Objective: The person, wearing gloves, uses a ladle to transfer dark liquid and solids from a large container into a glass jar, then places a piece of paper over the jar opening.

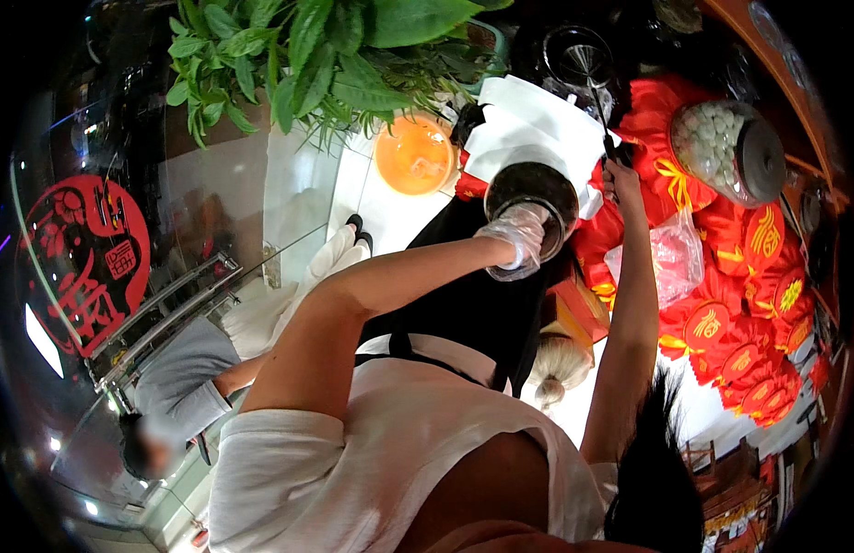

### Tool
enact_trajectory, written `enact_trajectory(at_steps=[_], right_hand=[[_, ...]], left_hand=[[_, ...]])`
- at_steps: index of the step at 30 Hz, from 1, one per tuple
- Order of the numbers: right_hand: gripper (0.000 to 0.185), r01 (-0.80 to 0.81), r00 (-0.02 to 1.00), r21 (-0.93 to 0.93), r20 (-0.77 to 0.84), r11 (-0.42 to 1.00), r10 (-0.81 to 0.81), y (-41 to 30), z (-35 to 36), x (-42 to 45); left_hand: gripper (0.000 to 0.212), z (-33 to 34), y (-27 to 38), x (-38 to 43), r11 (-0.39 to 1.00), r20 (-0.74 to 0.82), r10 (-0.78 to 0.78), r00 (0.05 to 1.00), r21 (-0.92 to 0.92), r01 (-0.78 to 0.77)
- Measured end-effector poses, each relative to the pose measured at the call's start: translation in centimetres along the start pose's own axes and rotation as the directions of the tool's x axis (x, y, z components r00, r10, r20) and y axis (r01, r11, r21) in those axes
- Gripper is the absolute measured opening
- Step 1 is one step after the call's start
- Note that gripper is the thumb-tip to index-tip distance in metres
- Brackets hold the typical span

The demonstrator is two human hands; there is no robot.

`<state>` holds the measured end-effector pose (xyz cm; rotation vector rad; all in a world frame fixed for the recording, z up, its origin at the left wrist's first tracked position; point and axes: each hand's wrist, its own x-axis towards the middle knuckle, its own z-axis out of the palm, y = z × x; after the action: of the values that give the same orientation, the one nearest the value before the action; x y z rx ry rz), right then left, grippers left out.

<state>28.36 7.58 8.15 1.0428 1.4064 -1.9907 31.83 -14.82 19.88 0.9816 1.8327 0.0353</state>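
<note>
My left hand point(518, 235), in a clear plastic glove, is at the rim of a round glass jar point(503, 190) with dark contents; the fingers lie partly hidden against it. My bare right hand point(620, 184) is closed round the black handle of a metal ladle or strainer point(584, 63). Its shiny head is over or in a dark round vessel point(548, 48) at the top; which of the two cannot be told. Crumpled white paper or plastic sheeting point(530, 121) lies between the jar and the ladle.
Red cloth-covered items point(707, 325) with gold ribbons crowd the right side. Among them are a lidded jar of pale balls point(710, 142) and a clear plastic bag point(676, 259). An orange bucket point(413, 155) stands on the floor below leafy plants point(296, 62). Another person point(185, 366) is at the left.
</note>
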Motion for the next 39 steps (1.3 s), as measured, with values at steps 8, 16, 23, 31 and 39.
enact_trajectory(at_steps=[8,16,23,31,39], right_hand=[[0.020,-0.029,0.999,0.017,0.037,0.999,0.028,0.1,-0.4,0.4],[0.019,0.000,0.999,-0.008,0.036,1.000,0.000,-0.3,-0.1,0.4],[0.020,0.116,0.993,-0.075,0.029,0.990,-0.114,0.8,-0.5,1.1],[0.018,-0.005,0.999,0.007,-0.054,1.000,0.005,-0.4,0.5,0.1],[0.019,-0.035,0.996,0.042,-0.078,0.998,0.039,0.2,0.7,0.4]], left_hand=[[0.040,1.1,-0.6,2.3,0.996,-0.260,-0.055,0.964,-0.079,0.035],[0.037,-0.7,0.1,0.7,0.790,0.140,0.089,0.986,0.593,-0.156],[0.032,-2.6,0.8,0.0,0.990,0.070,-0.138,0.988,-0.021,0.140],[0.051,-4.1,1.3,3.4,0.949,0.075,-0.312,0.947,0.082,0.305],[0.049,-0.9,-0.7,7.3,0.857,0.072,-0.507,0.859,-0.059,0.511]])
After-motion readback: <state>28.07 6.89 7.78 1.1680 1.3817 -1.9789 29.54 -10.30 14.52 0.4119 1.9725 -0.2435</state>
